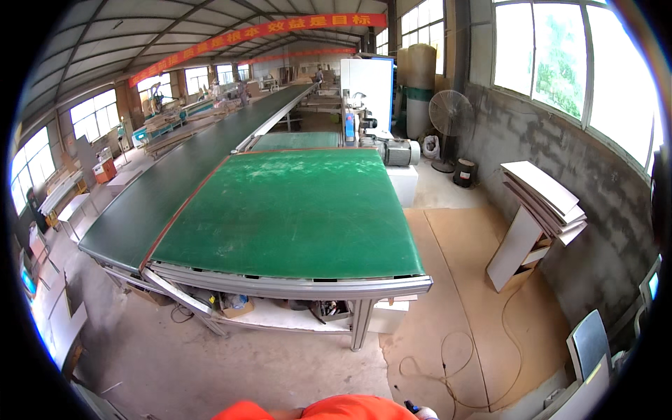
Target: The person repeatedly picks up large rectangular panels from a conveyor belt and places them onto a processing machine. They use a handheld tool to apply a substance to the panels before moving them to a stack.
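Note:
Orange clothing (357, 407) shows at the lower edge, with a short stretch of my left forearm (283, 414) beside it. My left hand lies out of the picture. Just right of the clothing, a whitish patch that seems to be my right hand (425, 414) barely enters the view. A small dark blue object (411, 406) is against it, too cut off to name. The fingers cannot be made out. Ahead of me stands a wide green belt conveyor (287, 217) with a metal frame, out of touch of either hand.
A long dark belt (164, 185) runs beside it into the hall. A motor (402, 152) and a standing fan (449, 115) are beyond. Stacked white panels (542, 192) lean by the right wall. A thin hose (518, 350) loops over brown floor sheets. Boxes (236, 306) sit below the conveyor.

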`<state>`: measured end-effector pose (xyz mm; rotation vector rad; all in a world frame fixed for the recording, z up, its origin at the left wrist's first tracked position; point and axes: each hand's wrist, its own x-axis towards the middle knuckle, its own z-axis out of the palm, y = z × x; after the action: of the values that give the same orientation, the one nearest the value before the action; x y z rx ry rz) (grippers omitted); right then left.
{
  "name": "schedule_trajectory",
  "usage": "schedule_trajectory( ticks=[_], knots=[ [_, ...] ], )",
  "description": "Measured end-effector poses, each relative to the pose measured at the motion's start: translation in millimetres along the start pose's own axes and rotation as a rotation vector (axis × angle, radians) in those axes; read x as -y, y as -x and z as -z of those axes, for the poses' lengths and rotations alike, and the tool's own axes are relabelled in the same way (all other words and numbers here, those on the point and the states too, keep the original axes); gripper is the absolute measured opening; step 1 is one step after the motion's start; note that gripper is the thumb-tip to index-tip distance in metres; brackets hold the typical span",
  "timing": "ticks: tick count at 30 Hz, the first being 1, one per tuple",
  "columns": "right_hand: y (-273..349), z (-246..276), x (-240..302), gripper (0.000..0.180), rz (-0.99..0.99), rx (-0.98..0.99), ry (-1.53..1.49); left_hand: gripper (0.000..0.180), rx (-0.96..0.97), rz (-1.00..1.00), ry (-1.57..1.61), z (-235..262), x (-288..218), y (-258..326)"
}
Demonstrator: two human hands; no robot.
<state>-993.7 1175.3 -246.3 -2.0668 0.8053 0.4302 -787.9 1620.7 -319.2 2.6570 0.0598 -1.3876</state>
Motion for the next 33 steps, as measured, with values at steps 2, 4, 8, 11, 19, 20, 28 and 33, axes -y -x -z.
schedule_trajectory(
  ticks=[2, 4, 8, 11, 19, 20, 28, 33],
  knots=[
    [7, 0, -1, 0.04, -0.074, 0.008, -0.022, 0.061, 0.045, -0.055, -0.029, -16, -11, 4],
    [10, 1, -1, 0.04, -0.11, 0.007, -0.033, 0.062, 0.066, -0.097, -0.047, -22, -25, 3],
    [20, 3, -9, 0.039, -0.16, -0.01, -0.083, 0.064, 0.064, -0.159, -0.065, -8, -55, -1],
    [24, 2, -13, 0.039, -0.177, -0.003, -0.091, 0.065, 0.018, -0.111, 0.028, 5, -69, 3],
    [19, 3, 1, 0.038, -0.171, 0.024, -0.064, 0.063, -0.031, -0.357, 0.104, 2, -157, 0],
    [17, 4, 4, 0.038, -0.171, 0.026, -0.062, 0.061, -0.042, -0.401, 0.083, -3, -165, -2],
    [4, -6, 30, 0.038, -0.197, 0.033, -0.058, 0.052, 0.037, -0.466, 0.126, 33, -128, -15],
    [2, -18, 41, 0.037, -0.249, 0.014, -0.078, 0.058, -0.003, -0.244, 0.011, 84, -70, -31]
  ],
)
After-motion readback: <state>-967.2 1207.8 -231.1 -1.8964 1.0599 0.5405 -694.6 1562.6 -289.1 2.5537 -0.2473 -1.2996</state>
